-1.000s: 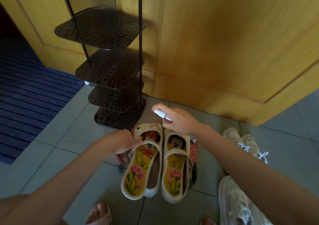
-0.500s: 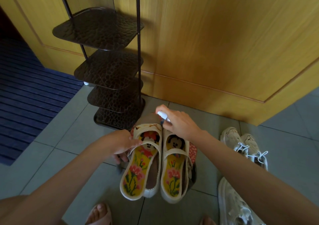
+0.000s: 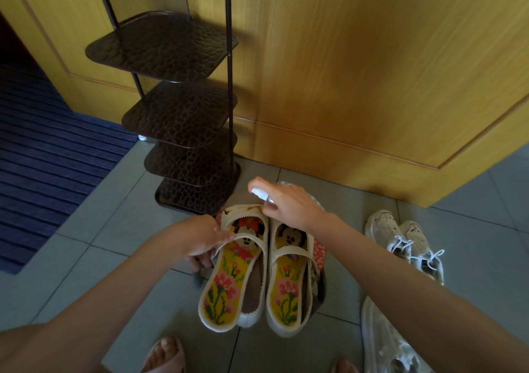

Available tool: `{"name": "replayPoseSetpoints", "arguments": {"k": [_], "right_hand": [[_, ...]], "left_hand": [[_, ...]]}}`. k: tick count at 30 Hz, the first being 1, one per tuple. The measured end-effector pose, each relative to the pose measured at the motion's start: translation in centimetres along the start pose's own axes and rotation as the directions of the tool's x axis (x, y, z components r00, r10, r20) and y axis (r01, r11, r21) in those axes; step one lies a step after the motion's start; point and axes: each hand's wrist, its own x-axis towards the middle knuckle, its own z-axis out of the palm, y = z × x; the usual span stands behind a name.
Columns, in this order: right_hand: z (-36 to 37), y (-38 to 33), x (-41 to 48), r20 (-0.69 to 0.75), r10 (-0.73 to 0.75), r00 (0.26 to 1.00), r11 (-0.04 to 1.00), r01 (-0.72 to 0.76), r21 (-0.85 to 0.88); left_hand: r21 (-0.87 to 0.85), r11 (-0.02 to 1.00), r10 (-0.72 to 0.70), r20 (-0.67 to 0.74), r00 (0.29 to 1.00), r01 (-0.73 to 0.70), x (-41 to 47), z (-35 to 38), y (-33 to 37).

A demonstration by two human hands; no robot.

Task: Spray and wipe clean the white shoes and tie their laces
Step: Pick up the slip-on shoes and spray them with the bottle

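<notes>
1. Head view, hands: my right hand (image 3: pixel 289 205) is wrapped around a small spray bottle (image 3: pixel 262 195), its white nozzle end poking out past the fingers toward the left. The index finger sits on top of the head. My left hand (image 3: pixel 200 236) pinches the strap and outer edge of the left strapped shoe (image 3: pixel 234 264), steadying it on the tiled floor (image 3: pixel 86 258). The pair lies on a patterned cloth (image 3: pixel 319 251), of which only the edges show.

2. Head view, the relation that matters: the toe cap of the left strapped shoe lies directly under and just left of the nozzle. Both strapped shoes (image 3: pixel 289 275) run lengthways, toes pointing away from me toward the shelf rack (image 3: pixel 183 132), heels near my feet. The right hand is at the toe end; the left is mid-shoe on the outer side.

3. Head view, the laced pairs: white sneakers (image 3: pixel 406 244) sit well to the right of my right forearm, laces loose, toes also pointing away. Another white shoe (image 3: pixel 386 341) lies at the lower right edge, partly cut off.

4. My judgement: a spray onto the toe caps comes next. The sneakers are nearer my right arm, so reaching them means swinging the bottle rightward.
</notes>
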Motion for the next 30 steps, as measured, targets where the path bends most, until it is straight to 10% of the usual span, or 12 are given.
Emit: {"name": "replayPoseSetpoints", "arguments": {"k": [12,21,30], "right_hand": [[0.6,0.8,-0.3,-0.111,0.020,0.994,0.999,-0.017,0.028],[-1.1,4.4,2.2,-0.207,0.331,0.921,0.631,-0.053,0.774],[1.5,4.8,5.0,-0.065,0.293,0.954,0.709,-0.171,0.684]], "left_hand": [[0.030,1.000,-0.005,0.003,1.000,0.005,-0.2,-0.1,0.0],[0.070,0.998,0.010,-0.037,0.999,-0.008,-0.3,-0.2,0.2],[0.130,0.990,0.063,-0.008,0.998,-0.061,-0.4,-0.3,0.3]]}}
